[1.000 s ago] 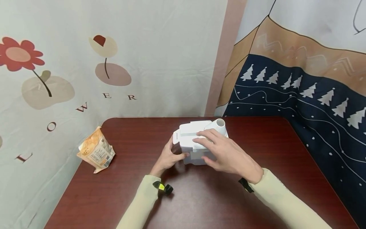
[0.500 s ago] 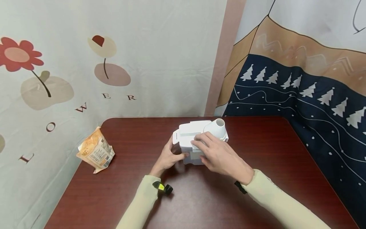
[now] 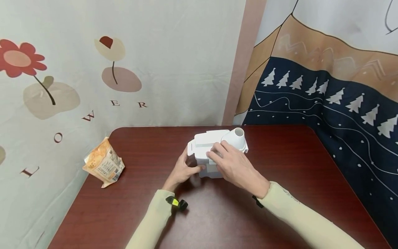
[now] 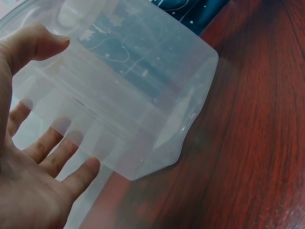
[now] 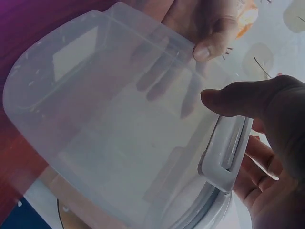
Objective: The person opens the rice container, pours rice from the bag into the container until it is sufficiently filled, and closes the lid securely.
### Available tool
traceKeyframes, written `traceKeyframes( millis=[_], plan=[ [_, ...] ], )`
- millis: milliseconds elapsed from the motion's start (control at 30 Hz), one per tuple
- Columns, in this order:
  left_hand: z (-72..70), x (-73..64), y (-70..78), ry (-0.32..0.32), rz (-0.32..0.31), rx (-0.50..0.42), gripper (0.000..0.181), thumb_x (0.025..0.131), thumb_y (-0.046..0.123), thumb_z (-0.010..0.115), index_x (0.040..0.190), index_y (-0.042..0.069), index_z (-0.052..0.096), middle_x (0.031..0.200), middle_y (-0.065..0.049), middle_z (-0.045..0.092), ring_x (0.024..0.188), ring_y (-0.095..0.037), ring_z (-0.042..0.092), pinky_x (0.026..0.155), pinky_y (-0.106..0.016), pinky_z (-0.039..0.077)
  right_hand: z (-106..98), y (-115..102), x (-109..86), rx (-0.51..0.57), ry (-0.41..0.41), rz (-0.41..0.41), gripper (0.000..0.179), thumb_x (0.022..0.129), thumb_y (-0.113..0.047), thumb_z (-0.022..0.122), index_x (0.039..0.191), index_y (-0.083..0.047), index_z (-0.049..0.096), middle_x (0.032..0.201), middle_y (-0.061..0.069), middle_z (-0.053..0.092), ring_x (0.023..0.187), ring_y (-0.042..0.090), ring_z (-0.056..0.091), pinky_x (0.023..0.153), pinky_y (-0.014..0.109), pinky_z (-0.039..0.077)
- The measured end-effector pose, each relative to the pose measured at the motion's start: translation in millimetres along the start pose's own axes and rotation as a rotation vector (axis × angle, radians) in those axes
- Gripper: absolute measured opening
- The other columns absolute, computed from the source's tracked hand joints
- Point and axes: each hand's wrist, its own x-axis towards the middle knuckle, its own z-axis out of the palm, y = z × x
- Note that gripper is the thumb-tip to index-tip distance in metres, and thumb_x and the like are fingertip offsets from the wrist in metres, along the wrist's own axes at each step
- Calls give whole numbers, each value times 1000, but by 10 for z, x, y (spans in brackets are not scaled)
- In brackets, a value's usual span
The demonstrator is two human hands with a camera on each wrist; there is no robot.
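A translucent plastic storage container (image 3: 212,171) with a white lid (image 3: 203,140) stands upright toward the back of the table. On the lid's right end sits a white cup-shaped spout (image 3: 235,139). My left hand (image 3: 183,169) grips the container's left end, thumb on the front wall and fingers round the far side, showing through the plastic. My right hand (image 3: 234,166) is at the front of the lid, fingers bent over its top. In the right wrist view its thumb (image 5: 228,98) lies against the top of the front latch (image 5: 213,155), the fingers behind the lid.
An orange-and-white snack packet (image 3: 105,165) stands at the left edge of the dark red wooden table (image 3: 199,218). A pale printed curtain (image 3: 180,69) hangs behind, and a navy one with trees (image 3: 298,100) hangs at the right.
My right hand has moved slightly left and closed in on the lid's front latch, its fingers bending more. My left hand and the container have stayed in place.
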Motion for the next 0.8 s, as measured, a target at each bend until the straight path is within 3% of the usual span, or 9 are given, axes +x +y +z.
traceKeyframes(
  millis=[467, 800],
  plan=[
    [-8, -2, -22, -4, 24, 11, 88, 79, 0, 81, 154, 22, 40, 145, -10, 55, 126, -29, 60, 106, -51, 51, -80, -62, 104, -187, -24, -90, 27, 84, -3, 80, 103, -10, 63, 100, 6, 60, 87, 22, 58, 56, 26, 57],
    [6, 4, -15, -2, 45, -37, 83, 77, -6, 80, 150, 14, 45, 137, -15, 61, 118, -18, 64, 102, -43, 55, -114, -88, 141, -308, -65, -160, 24, 84, 1, 74, 102, -7, 62, 97, 9, 57, 84, 23, 56, 55, 26, 56]
  ],
)
